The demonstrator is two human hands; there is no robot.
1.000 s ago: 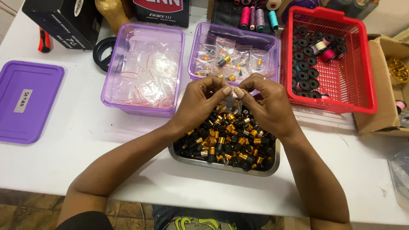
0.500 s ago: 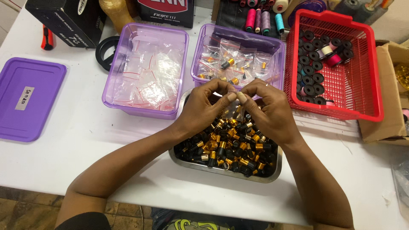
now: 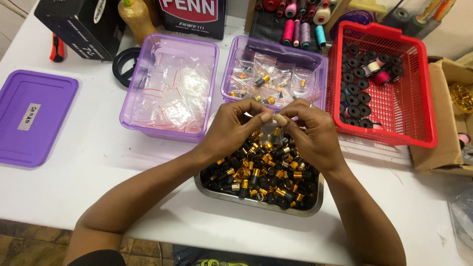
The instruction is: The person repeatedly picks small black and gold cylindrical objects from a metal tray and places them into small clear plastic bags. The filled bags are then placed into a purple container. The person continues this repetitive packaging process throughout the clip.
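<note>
Above the shallow steel tray (image 3: 315, 204) of black-and-gold cylindrical parts (image 3: 261, 177) | left hand (image 3: 234, 129) and right hand (image 3: 311, 133) met, fingertips pinched narrow on a small clear plastic bag (image 3: 271, 129), apparently to keep its mouth accessible | bagged parts lay in the purple tub (image 3: 321, 66) beyond the tray.

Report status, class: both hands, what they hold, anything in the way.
Left hand and right hand pinch one small clear bag between them. Above steel tray of black-gold parts. Nothing in the way.
</note>
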